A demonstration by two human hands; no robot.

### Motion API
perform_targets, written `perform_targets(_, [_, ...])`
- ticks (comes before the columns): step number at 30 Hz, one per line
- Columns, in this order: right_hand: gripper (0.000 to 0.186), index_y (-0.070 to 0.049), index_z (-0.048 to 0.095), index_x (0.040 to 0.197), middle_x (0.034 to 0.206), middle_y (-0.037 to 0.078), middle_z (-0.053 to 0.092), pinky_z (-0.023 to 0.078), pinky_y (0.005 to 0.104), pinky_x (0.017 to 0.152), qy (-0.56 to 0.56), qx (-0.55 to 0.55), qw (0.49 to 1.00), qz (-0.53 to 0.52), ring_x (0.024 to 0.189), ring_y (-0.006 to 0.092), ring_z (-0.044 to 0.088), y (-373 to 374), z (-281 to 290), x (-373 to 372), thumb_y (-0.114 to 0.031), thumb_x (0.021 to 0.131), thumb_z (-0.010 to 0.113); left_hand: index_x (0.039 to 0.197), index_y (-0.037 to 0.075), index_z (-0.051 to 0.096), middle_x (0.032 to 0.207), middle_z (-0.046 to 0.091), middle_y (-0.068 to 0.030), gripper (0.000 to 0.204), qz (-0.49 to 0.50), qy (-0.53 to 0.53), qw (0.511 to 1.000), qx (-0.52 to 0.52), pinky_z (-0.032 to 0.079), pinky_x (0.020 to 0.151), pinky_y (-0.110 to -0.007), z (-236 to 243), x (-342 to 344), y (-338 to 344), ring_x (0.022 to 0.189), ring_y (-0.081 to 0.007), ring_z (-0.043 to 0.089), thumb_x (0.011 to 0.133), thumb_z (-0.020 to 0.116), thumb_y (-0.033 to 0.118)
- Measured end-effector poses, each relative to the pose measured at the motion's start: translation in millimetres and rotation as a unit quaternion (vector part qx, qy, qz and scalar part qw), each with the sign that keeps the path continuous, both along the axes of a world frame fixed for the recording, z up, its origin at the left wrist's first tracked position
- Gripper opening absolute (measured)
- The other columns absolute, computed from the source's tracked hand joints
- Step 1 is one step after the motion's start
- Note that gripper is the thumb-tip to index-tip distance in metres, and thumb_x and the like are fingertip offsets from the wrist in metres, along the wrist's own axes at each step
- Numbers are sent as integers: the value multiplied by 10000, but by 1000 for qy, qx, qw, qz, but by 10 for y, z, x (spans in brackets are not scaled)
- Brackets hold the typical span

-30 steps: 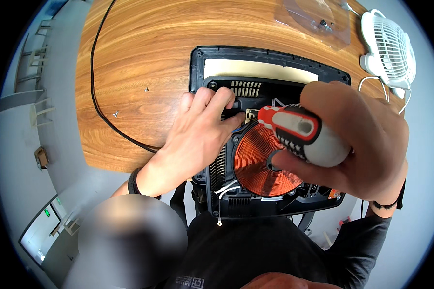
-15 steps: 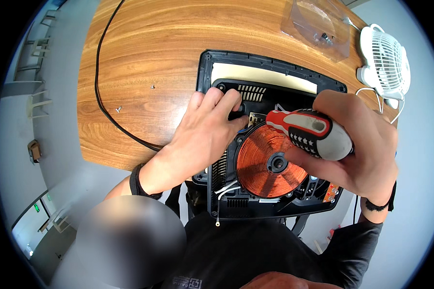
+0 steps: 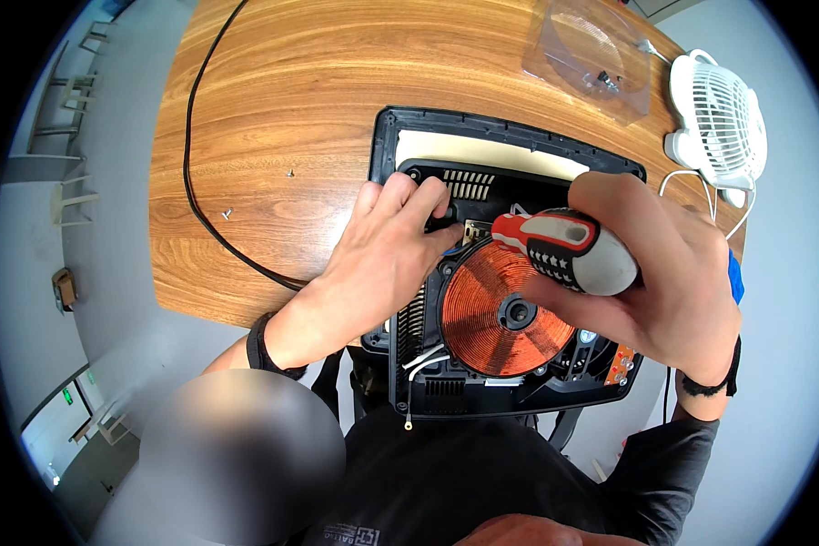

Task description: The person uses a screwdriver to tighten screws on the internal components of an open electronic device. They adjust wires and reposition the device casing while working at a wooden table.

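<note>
An open black induction cooker housing (image 3: 510,405) rests at the table's near edge, its round copper coil (image 3: 482,328) exposed. My right hand (image 3: 669,268) is wrapped round a screwdriver (image 3: 569,250) with a red, black and grey handle, held above the coil. The screwdriver's tip points left and is hidden. At the housing's far-left corner, my left hand (image 3: 382,237) has its fingers curled, thumb and forefinger meeting beside a small metal terminal part (image 3: 473,232). What they pinch is hidden. Loose white leads (image 3: 417,369) lie left of the coil.
Beneath the housing lies a black-framed panel (image 3: 510,127). Left on the wooden table (image 3: 273,109) are small screws (image 3: 227,214) and a black cord (image 3: 189,155). A clear plastic box (image 3: 591,55) and a white fan (image 3: 719,123) stand far right. A blurred round shape (image 3: 246,455) fills the lower left.
My right hand and the screwdriver have shifted slightly left over the coil. My left hand keeps its place at the housing corner. The whole view has shifted a little.
</note>
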State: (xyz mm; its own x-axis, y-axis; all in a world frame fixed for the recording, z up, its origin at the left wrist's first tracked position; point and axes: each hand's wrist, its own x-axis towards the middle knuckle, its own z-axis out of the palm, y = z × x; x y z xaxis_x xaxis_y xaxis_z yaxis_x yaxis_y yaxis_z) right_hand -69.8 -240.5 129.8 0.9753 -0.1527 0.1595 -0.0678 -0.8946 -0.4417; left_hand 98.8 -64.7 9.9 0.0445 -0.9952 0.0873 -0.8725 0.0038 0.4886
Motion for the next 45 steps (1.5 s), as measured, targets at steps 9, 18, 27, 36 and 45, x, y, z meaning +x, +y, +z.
perform_targets(9, [511,-49,619,893,712,66,692,515,308,526,12,-12,1000,-5,600,225,697,24,55,137,-342,669,972,1072,76,804,1077,516,-59,236,-10,-10,1000,5,372,871,-349,42,4,-2,1051,-242,467,875,678,108])
perform_targets(18, [506,-41,624,830,574,70,625,465,304,457,24,-90,994,-51,503,211,659,30,54,173,-403,705,956,1040,29,723,1094,628,-105,317,-47,133,990,-7,496,864,-447,315,242,-99,1035,-342,581,725,736,4])
perform_targets(27, [613,-17,665,872,551,87,594,462,339,477,49,-134,986,-88,463,247,592,156,107,192,-547,694,916,998,-13,697,826,656,-153,224,-16,209,977,-34,550,734,-445,275,72,-346,820,-376,668,791,746,57])
perform_targets(36, [549,2,697,1067,921,158,695,550,373,671,7,-58,997,-57,761,338,694,196,207,196,-381,731,903,999,29,667,759,627,-124,267,-34,169,978,-122,477,611,-386,343,117,-355,686,-301,606,803,814,136])
perform_targets(45, [486,11,669,1190,1002,186,668,526,373,655,15,-45,999,24,750,337,640,65,230,114,-189,790,858,1024,30,695,722,634,-89,325,-31,164,981,-102,465,582,-339,370,105,-372,621,-230,579,775,847,175])
